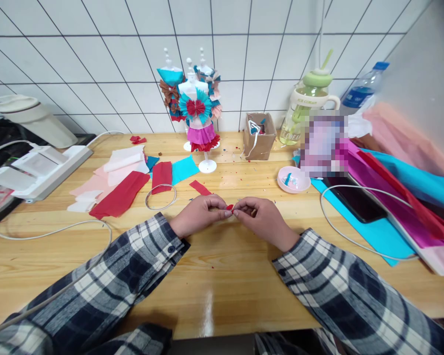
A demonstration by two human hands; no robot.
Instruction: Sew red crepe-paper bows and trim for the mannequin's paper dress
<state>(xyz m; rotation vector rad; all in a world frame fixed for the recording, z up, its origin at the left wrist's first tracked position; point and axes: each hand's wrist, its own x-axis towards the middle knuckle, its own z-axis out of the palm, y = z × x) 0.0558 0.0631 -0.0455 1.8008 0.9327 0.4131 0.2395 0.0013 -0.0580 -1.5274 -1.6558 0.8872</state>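
Note:
Between the fingertips of both hands is a small piece of red crepe paper [230, 207], mostly hidden by the fingers. My left hand [203, 213] pinches it from the left, and my right hand [261, 218] pinches it from the right, just above the table. Beyond my left hand lies a narrow red paper strip [200, 187]. Further left are a red rectangle of paper [162, 177], a turquoise piece [184, 169] and a larger red sheet [120, 195]. Behind them stand small white dress forms [193, 88] wearing ruffled paper outfits.
A small cardboard box [259, 136] and a pink dish [293, 180] stand beyond my right hand. Rightward are a green-lidded jug [311, 93], a phone [355, 199] and coloured paper sheets [407, 172]. A power strip [55, 167] sits at left; a white cable [59, 231] crosses the table.

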